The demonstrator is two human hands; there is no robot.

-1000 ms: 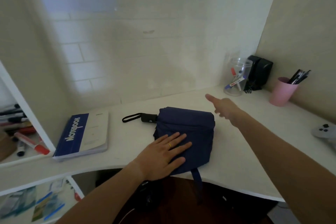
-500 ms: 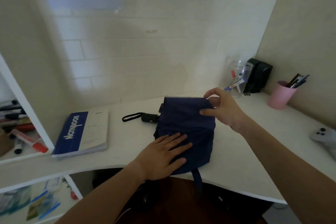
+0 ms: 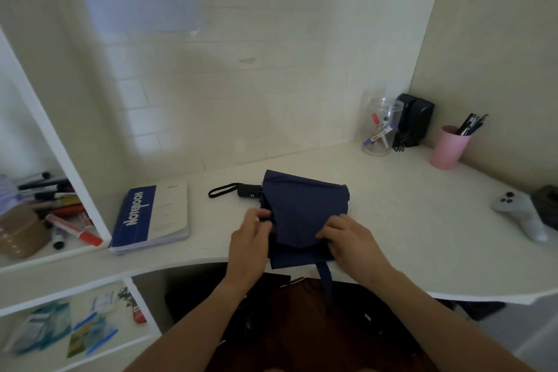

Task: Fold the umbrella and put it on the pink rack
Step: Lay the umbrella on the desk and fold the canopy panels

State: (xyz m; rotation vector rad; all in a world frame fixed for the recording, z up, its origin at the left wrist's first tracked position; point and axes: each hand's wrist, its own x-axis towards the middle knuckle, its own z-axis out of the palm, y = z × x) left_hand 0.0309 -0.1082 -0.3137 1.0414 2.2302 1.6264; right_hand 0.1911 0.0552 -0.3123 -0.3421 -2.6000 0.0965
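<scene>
- The navy umbrella (image 3: pixel 305 208) lies collapsed on the white desk (image 3: pixel 407 220) near its front edge, black handle (image 3: pixel 249 190) pointing left.
- The left hand (image 3: pixel 249 238) grips its left fabric edge.
- The right hand (image 3: pixel 351 238) pinches the right-hand fold.
- A blue notebook (image 3: pixel 151 217) lies to the left.

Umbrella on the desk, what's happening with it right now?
A person is folding the navy umbrella flat on the white desk. The left hand pinches the fabric at its left edge and the right hand pinches it at the lower right. The black handle points left toward the notebook, and the closing strap hangs loose over the desk's front edge. No pink rack is in view.
</scene>
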